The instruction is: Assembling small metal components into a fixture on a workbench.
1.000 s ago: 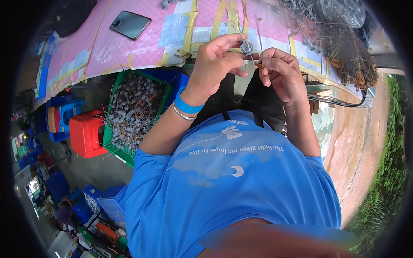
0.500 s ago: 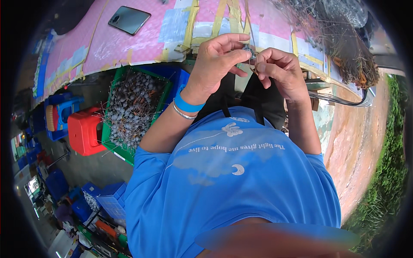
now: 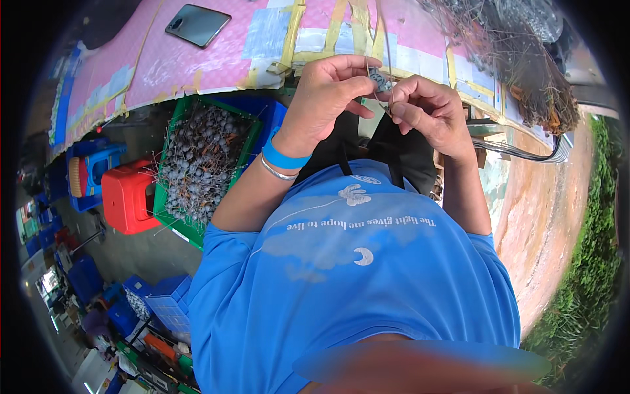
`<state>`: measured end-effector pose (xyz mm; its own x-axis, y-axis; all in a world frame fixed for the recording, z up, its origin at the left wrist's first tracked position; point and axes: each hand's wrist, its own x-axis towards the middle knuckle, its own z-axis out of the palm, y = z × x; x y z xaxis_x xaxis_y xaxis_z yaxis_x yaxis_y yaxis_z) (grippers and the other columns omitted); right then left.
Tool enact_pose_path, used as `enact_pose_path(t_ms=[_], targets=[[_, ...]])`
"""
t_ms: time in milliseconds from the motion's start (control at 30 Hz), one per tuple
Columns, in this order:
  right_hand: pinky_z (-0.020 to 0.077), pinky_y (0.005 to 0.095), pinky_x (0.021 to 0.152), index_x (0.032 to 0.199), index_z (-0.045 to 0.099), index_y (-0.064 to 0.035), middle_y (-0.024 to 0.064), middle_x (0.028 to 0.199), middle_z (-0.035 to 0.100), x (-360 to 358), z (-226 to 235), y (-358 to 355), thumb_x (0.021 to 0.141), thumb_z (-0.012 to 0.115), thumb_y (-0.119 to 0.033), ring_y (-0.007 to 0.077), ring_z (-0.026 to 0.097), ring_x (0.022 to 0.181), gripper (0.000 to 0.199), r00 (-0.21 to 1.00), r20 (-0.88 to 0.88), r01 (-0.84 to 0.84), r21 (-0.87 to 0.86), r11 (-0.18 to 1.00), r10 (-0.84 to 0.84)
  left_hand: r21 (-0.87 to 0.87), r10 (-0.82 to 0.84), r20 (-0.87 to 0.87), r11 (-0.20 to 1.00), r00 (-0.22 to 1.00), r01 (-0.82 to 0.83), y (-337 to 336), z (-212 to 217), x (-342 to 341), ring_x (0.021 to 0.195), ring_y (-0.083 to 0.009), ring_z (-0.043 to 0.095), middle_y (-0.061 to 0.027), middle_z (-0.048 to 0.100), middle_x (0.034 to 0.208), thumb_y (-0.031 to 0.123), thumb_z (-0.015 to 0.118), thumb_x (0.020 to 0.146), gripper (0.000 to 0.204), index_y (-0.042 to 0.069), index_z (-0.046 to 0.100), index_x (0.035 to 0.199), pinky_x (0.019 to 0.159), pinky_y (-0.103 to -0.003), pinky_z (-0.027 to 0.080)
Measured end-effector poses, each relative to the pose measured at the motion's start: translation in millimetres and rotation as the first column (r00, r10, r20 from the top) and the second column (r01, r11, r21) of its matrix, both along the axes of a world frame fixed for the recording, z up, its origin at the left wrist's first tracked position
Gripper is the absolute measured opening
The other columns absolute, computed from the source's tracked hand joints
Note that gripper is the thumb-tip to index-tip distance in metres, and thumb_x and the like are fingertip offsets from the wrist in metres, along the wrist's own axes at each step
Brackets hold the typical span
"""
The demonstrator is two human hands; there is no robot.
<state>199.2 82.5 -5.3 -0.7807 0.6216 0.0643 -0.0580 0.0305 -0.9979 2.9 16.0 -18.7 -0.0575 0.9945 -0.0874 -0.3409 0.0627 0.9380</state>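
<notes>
Close together at the table's near edge, both my hands work on one small piece. My left hand [image 3: 331, 92] has its thumb and fingers closed around a small grey-blue lump [image 3: 378, 80], partly hidden by the fingertips. My right hand [image 3: 430, 113] pinches a thin brown wire-like strand [image 3: 388, 46] just beside the lump. From there the strand runs up past the table edge. Its exact material I cannot make out. To the left of my left forearm, a green crate [image 3: 190, 235] holds many round dark-grey balls [image 3: 203, 151] on thin wires or stems.
A phone [image 3: 197, 26] lies on the pink, tape-patched tabletop [image 3: 197, 69]. Bundles of thin brown strands [image 3: 518, 72] rest at the table's right end, above bundled grey wires [image 3: 525, 152]. A red stool [image 3: 128, 197] stands left of the crate, near a blue stool [image 3: 98, 172].
My left hand has shifted slightly, and more of the grey-blue lump shows between the hands. The strand's upper part has swung a little to the right. The right hand keeps its pinch.
</notes>
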Motion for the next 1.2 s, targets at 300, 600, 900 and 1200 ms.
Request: enact_pose_path(t_ms=[300,600,900,1200], targets=[[0.0476,0.0196,0.057,0.091,0.061,0.0007,0.0049,0.081,0.060,6,-12,-5,0.090,0.061,-0.005,0.0077,0.057,0.065,0.006,0.994,-0.018,0.106,-0.052,0.993,-0.107,-0.018,0.074,0.065,0.997,0.995,-0.073,0,1,-6,0.083,-0.0268,0.073,-0.0157,0.067,0.093,0.007,0.057,0.091,0.031,-0.012,0.059,0.115,0.056,-0.027,0.060],[0.0517,0.0222,0.062,0.097,0.061,0.0036,0.0058,0.093,0.063,1,-42,-5,0.090,0.063,0.002,0.0101,0.062,0.071,0.007,1.000,-0.015,0.008,0.237,0.972,-0.005,-0.021,0.082,0.242,0.997,0.967,-0.079,-1,5,-1,0.076,-0.0250,0.073,-0.0136,0.067,0.089,0.006,0.055,0.091,0.025,-0.010,0.063,0.109,0.058,-0.029,0.060],[0.0468,0.0361,0.094,0.114,0.064,0.0006,0.0132,0.113,0.066,-30,-21,3,0.100,0.055,-0.018,0.0181,0.060,0.105,0.026,0.949,-0.307,0.043,-0.121,0.992,-0.078,0.036,-0.068,-0.008,0.997,0.998,0.068,-11,17,13,0.064,-0.0215,0.070,-0.0125,0.067,0.081,0.001,0.059,0.087,0.024,-0.011,0.064,0.107,0.055,-0.028,0.059],[0.0498,0.0346,0.089,0.103,0.069,0.0010,0.0132,0.108,0.068,-36,-24,1,0.095,0.062,-0.017,0.0191,0.063,0.098,0.021,0.912,-0.339,0.069,-0.427,0.902,-0.230,0.018,0.027,0.137,0.999,0.990,-0.030,-7,11,9,0.059,-0.0234,0.070,-0.0123,0.067,0.079,-0.001,0.062,0.085,0.016,-0.007,0.066,0.100,0.052,-0.029,0.059]])
